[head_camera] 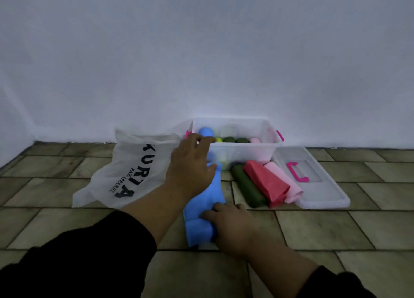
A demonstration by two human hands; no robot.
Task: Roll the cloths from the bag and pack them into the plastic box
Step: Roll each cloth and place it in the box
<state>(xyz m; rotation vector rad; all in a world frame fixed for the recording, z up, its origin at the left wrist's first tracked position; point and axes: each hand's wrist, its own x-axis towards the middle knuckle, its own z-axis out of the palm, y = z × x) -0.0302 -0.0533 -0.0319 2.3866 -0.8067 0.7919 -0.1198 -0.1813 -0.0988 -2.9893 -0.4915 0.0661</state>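
On the tiled floor (313, 228), a blue cloth (205, 199) lies lengthwise between the hands. The right hand (230, 223) grips its bunched near end with curled fingers. The left hand (190, 165) covers the far end, thumb on the cloth and fingertips at the near left corner of the plastic box (246, 151); whether it grasps anything cannot be told. The box stands against the wall and holds rolled cloths (233, 139). The white bag (127, 170) lies just to the box's left.

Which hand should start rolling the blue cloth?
Probably right: the right hand grips the blue cloth's bunched near end, while the left hand rests at its far end by the plastic box.
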